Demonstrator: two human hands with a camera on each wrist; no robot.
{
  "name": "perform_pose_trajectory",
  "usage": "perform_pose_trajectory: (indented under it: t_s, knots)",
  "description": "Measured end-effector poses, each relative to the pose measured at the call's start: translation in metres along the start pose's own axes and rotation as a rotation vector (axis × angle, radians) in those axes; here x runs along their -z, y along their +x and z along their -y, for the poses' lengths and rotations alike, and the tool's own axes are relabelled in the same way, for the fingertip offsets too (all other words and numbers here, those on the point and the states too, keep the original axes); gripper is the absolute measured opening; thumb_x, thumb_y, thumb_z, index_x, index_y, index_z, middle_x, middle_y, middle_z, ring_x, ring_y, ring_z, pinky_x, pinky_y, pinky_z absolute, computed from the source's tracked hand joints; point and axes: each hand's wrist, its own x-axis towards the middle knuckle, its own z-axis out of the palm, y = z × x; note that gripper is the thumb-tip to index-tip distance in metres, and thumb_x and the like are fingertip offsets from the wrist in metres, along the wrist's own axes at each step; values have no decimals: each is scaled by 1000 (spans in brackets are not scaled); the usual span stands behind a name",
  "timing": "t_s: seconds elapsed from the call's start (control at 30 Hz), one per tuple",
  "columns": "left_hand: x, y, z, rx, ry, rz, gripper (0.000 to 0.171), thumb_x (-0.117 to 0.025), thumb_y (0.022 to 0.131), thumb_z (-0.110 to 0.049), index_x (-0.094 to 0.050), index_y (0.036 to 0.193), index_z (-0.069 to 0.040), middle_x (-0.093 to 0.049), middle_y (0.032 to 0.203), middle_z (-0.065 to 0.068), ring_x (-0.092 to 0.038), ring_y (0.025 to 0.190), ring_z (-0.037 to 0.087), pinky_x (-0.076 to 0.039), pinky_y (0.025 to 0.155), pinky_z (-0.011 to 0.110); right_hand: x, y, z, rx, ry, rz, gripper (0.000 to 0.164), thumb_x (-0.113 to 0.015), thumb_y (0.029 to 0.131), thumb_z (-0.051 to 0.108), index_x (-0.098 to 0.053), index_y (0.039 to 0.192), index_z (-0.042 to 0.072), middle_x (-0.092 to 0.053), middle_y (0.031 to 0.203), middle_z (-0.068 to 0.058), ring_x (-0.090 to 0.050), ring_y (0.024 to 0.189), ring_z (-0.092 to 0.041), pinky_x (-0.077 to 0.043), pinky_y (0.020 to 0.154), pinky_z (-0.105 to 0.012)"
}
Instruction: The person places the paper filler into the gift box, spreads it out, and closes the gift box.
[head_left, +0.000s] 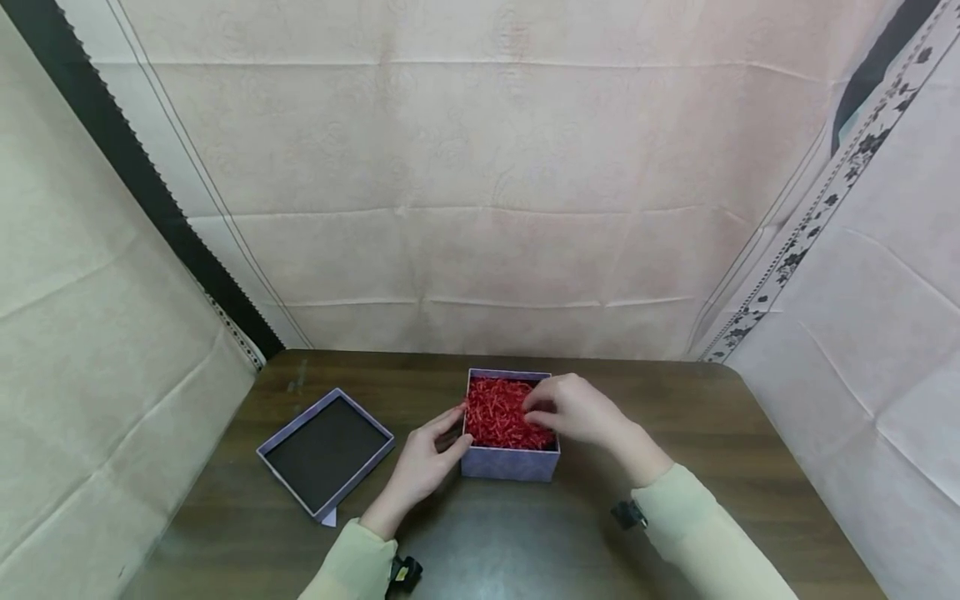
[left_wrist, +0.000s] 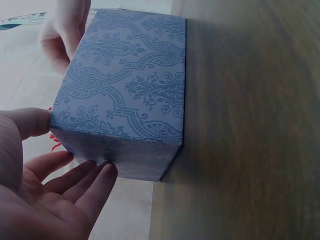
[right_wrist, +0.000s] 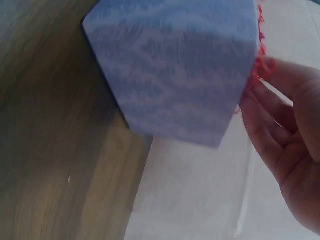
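A box (head_left: 510,464) with a blue-purple damask pattern stands uncovered on the table, filled with red paper shreds (head_left: 497,414). My left hand (head_left: 422,460) is at its left side. In the left wrist view, fairly straight fingers (left_wrist: 95,192) touch the side wall and the thumb meets the front corner by the rim. From the right, my right hand (head_left: 581,410) reaches over the rim and pinches some shreds between thumb and fingers. A few red strands show at those fingertips (right_wrist: 267,75) in the right wrist view; the inner fingertips are partly hidden by the box.
Left of the box lies its lid (head_left: 326,452), inside up, with a black lining and purple rim. A small white corner (head_left: 330,517) pokes out beneath it. The brown wooden table (head_left: 637,533) ends at pale cloth hangings (head_left: 480,250) behind and at both sides.
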Motion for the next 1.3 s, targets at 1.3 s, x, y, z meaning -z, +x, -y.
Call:
perform_pose_trajectory:
  t_s: [1.3]
  knots:
    - [1,0,-1,-10,-55,8,53,-73,103,-11,-57,151,4,-55,155,23,-59,137,38,-54,106,52,-14,42,21,-266,29,295,50,-85,93,39,-74,135,15,-70,135,-7,-63,128,-28,-53,109,-50]
